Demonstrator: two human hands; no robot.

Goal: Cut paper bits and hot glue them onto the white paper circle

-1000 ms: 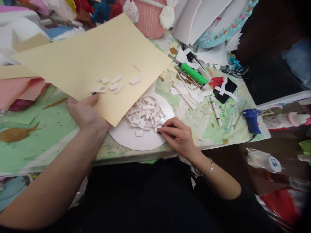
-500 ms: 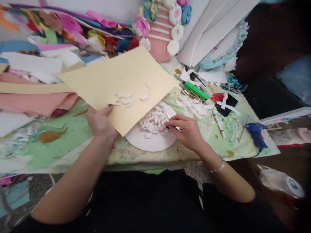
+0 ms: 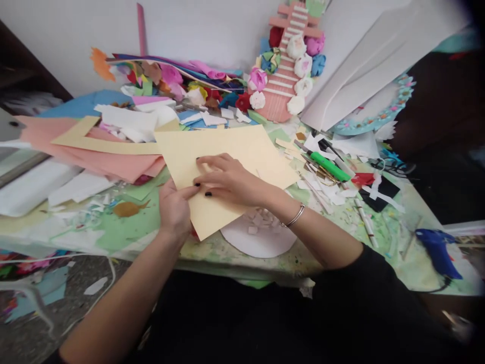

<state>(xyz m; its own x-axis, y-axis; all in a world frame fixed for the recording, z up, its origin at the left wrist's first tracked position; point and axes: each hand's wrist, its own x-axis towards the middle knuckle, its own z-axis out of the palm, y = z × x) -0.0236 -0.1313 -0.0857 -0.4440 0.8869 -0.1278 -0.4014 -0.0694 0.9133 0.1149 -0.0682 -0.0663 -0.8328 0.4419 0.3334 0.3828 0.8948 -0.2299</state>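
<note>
A pale yellow sheet of paper or card (image 3: pixel 246 144) is tilted above the table. My left hand (image 3: pixel 174 210) is closed on its near left edge, thumb on top. Over the sheet lies my right hand (image 3: pixel 231 179), fingers apart and pointing left, with nothing visible in them; its middle fingertip is close to my left thumb. No small pieces show on the sheet, though my right hand hides part of it. Partly under the sheet and my right forearm is a white round disc (image 3: pixel 261 248) bearing a heap of small white pieces (image 3: pixel 261 220).
A green-handled tool (image 3: pixel 329 166) lies among paper scraps on the right, with a blue glue gun (image 3: pixel 439 253) near the table's right end. Pink sheets (image 3: pixel 125 164) lie on the left. Behind stands a pink guitar-shaped craft (image 3: pixel 278 101) with paper flowers.
My right hand has moved left from the heap of white pieces onto the yellow sheet. The loose pieces seen on the sheet earlier no longer show. The view has shifted.
</note>
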